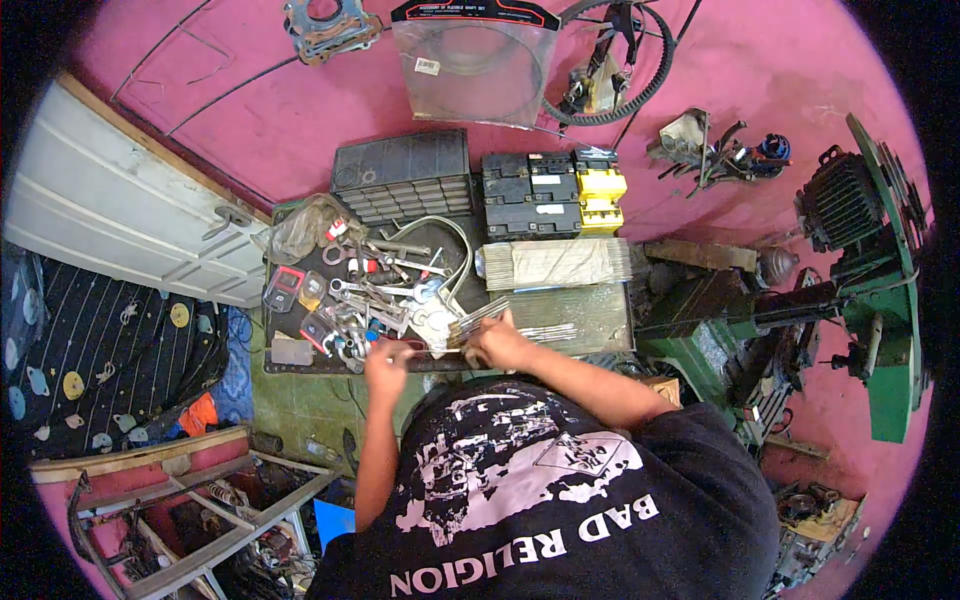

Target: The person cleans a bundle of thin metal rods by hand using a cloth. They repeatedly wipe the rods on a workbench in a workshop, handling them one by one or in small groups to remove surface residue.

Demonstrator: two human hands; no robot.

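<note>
My right hand (502, 345) grips a fanned bundle of thin metal rods (475, 322) over the front edge of a dark workbench (300, 366). My left hand (386, 357) is closed beside it, pinching the end of one thin rod that reaches across toward the bundle. Just beyond my hands lie a flat pack of more rods (555, 264) and a grey sheet with loose rods (575, 315). Left of them is a heap of wrenches and small metal parts (375, 290).
A black drawer case (405, 178) and black and yellow boxes (555, 190) stand at the back against the pink wall. A green machine (885, 310) fills the right. A white door (120, 210) is at left, a metal frame (200, 510) at lower left.
</note>
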